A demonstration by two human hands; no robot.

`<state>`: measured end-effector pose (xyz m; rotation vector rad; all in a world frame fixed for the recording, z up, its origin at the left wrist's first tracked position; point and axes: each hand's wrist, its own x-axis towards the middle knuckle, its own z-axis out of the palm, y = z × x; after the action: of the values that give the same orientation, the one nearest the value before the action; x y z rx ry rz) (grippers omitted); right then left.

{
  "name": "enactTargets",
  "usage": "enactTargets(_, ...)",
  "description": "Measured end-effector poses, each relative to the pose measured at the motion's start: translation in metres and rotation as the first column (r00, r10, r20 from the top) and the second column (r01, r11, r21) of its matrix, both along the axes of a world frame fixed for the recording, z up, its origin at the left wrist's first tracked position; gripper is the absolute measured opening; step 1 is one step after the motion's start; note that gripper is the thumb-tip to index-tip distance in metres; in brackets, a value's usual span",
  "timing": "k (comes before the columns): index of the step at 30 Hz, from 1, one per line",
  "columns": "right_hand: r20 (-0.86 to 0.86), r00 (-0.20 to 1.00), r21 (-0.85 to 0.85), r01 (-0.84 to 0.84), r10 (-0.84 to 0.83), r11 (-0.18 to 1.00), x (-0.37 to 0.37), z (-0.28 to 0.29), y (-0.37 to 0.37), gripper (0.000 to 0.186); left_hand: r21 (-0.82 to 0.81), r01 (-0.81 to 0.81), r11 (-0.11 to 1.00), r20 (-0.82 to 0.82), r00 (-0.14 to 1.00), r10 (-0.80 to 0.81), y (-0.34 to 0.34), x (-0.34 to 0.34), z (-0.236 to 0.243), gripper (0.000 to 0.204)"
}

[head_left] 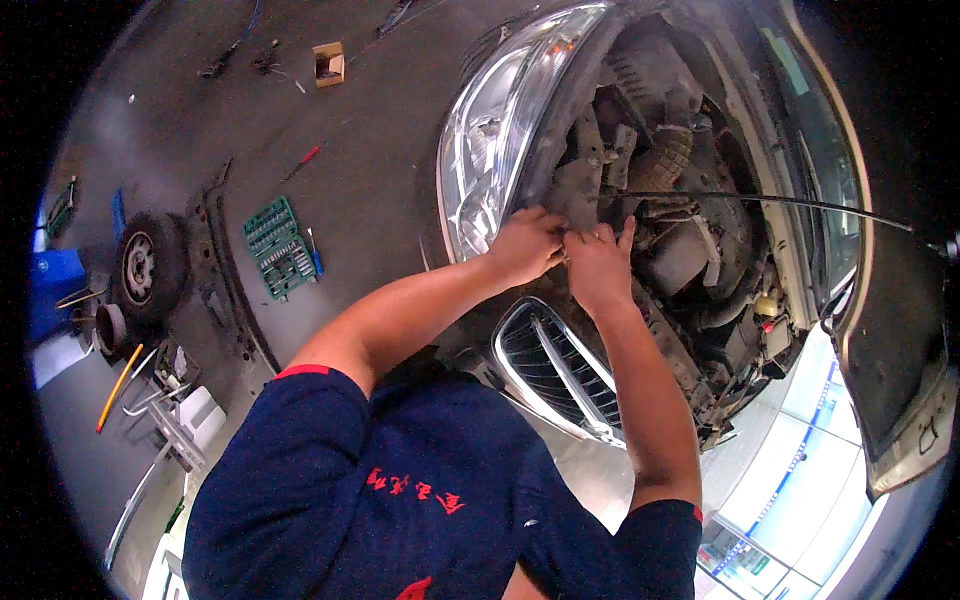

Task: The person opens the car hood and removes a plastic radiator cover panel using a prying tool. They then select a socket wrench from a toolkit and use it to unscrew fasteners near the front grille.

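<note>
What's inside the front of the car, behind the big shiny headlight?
Behind the headlight the engine bay shows dark hoses, metal parts and a thin prop rod. The left hand and right hand cover the spot they are working on.

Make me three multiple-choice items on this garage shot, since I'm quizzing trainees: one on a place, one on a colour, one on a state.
1. Where are both hands?
A. On the loose wheel
B. Behind the headlight, in the engine bay
C. On the socket set

2. What colour is the socket set tray on the floor?
A. Green
B. Yellow
C. White

3. How is the bonnet?
A. Shut
B. Removed
C. Propped open

Answers:
1 B: the left hand and right hand meet beside the headlight.
2 A: the socket set tray is green.
3 C: the prop rod runs to the raised bonnet.
</note>
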<state>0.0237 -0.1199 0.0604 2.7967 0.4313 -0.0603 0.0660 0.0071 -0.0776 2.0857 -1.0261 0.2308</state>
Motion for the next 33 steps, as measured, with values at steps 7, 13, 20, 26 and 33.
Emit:
enactTargets(7, -0.116, 0.986, 0.034, 0.123, -0.119, 0.992, -0.005, -0.005, -0.008, 0.028, 0.008, -0.031, 1.0, -0.042, 0.999, 0.031, -0.004, 0.003, 0.0, 0.025)
enactTargets(13, -0.247, 0.955, -0.066, 0.155, -0.166, 0.986, -0.002, -0.001, -0.006, 0.028, -0.003, 0.055, 0.998, -0.015, 0.998, -0.055, 0.0, 0.008, 0.001, 0.029)
enactTargets(20, -0.447, 0.801, -0.175, 0.358, -0.398, 0.917, 0.01, 0.018, 0.012, 0.027, 0.073, 0.014, 0.997, -0.039, 0.999, -0.011, 0.0, 0.002, 0.005, 0.027)
enactTargets(26, -0.305, 0.936, -0.002, 0.181, -0.173, 0.983, 0.0, 0.008, -0.002, 0.031, -0.024, 0.03, 0.999, 0.025, 0.999, -0.03, 0.004, 0.007, 0.003, 0.026)
enactTargets(33, -0.003, 0.994, 0.012, -0.107, 0.107, 0.994, 0.0, -0.004, -0.008, 0.034, -0.007, 0.07, 0.998, -0.042, 0.997, -0.07, 0.002, 0.006, 0.004, 0.026)
